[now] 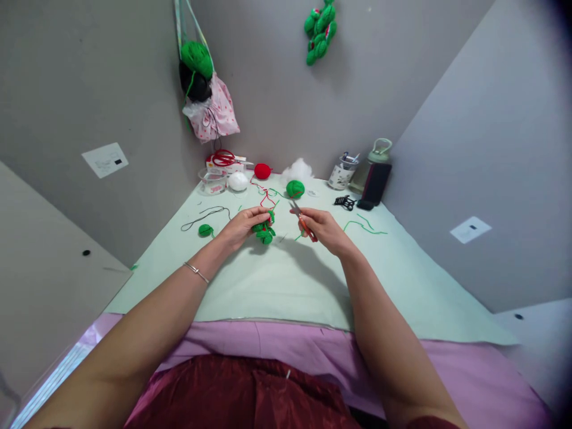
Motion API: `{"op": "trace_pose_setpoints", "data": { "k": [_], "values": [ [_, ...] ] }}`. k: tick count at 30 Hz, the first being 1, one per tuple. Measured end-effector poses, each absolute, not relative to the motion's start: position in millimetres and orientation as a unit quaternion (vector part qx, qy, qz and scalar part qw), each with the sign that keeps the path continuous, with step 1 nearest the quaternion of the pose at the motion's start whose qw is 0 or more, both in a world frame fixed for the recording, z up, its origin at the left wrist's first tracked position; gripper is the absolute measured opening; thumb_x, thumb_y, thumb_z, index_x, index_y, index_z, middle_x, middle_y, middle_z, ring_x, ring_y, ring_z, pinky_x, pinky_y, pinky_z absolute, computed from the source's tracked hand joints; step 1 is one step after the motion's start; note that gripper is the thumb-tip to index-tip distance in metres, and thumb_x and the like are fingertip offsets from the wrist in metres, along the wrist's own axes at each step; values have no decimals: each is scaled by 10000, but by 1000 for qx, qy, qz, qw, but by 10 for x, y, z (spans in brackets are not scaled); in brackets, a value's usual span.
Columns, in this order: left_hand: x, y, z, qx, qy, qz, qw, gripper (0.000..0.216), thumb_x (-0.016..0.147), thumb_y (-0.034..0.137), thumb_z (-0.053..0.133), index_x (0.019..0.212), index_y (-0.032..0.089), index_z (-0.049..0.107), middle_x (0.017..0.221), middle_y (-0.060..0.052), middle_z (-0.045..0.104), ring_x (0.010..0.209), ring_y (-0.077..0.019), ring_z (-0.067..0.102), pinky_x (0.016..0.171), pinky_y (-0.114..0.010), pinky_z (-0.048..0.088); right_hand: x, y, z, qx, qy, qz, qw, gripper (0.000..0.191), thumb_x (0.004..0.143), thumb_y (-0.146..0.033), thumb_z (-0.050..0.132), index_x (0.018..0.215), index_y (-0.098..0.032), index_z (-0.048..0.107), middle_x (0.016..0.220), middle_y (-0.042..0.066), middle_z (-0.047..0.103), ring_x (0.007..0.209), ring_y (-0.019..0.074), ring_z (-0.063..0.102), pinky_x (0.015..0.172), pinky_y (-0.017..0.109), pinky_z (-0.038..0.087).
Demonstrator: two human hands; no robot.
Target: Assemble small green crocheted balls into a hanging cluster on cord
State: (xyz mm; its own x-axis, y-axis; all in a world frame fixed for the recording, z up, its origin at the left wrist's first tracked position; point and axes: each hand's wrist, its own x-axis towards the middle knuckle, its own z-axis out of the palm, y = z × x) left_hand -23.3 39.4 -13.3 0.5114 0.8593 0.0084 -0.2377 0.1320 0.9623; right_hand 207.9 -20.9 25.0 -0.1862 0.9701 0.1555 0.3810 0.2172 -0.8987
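Observation:
Pinched in my left hand [245,227] is a small green crocheted piece [265,232] with touches of red, and a short green yarn end sticks up from it. My right hand [325,227] grips a pair of small scissors [307,226] by the orange-red handle, blades pointing up and left toward the piece but apart from it. A bit of green yarn hangs by the right fingers. Just behind the hands lie a ball of green yarn [295,189] and loose red yarn [267,196]. A smaller green ball [205,230] rests left of my left hand.
At the back stand a clear tub [213,182], a white ball [238,181], red-handled scissors [223,158], a red yarn ball [262,171], white stuffing [298,170], a pen cup [342,174], a bottle [379,152] and a phone [376,183]. Green yarn scraps [364,225] lie right.

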Motion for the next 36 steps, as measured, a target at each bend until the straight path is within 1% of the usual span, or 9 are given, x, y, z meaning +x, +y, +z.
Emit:
{"op": "trace_pose_setpoints", "data": {
  "k": [2,5,9,13,18,28,31,36],
  "values": [
    [-222,375,-114,531,295,392,691,314,741,384,794,941,166,690,840,-25,660,741,-113,601,710,-234,449,2013,-229,240,-502,-666,386,394,483,934,-490,474,1168,-106,650,677,-16,522,530,83,382,506,227,324],
    [-209,336,-75,532,298,389,690,314,736,383,793,926,158,684,832,-23,655,729,-110,593,702,-232,438,1955,-248,227,-504,-670,392,378,538,926,-555,481,1156,-107,672,716,2,526,585,92,395,524,228,310],
    [-193,278,-26,541,300,377,690,303,724,380,797,891,152,690,803,-16,643,708,-105,574,679,-229,422,1915,-263,228,-504,-695,372,352,479,887,-551,559,1071,-134,707,706,0,514,668,120,445,574,234,337],
    [-185,247,-15,564,292,363,682,302,731,389,785,907,155,711,815,-21,642,696,-106,559,663,-230,413,1898,-260,207,-496,-712,359,343,474,911,-571,506,936,-139,698,680,-7,493,666,124,440,598,241,339],
    [-182,242,-23,574,291,361,675,310,737,406,775,890,144,712,818,-45,644,703,-125,565,648,-235,418,1888,-257,181,-497,-719,339,347,476,911,-589,490,853,-150,665,670,-12,470,650,124,412,604,249,332],
    [-172,249,-37,570,300,360,675,311,727,427,781,865,157,715,796,-27,650,680,-113,569,662,-251,412,1864,-246,156,-510,-698,343,367,499,872,-604,544,918,-138,715,630,-27,406,620,119,346,577,257,283],
    [-169,256,-48,556,302,368,681,303,718,412,793,856,157,706,790,-23,648,679,-111,570,666,-248,414,1853,-259,169,-510,-697,343,370,487,860,-594,567,915,-134,716,623,-33,379,617,113,319,567,259,255],
    [-167,251,-53,556,303,365,682,292,720,410,791,851,162,707,777,-19,650,664,-113,569,666,-258,418,1830,-274,186,-514,-696,340,370,463,856,-570,573,898,-133,721,622,-34,376,611,107,311,570,261,251]
  ]
}}
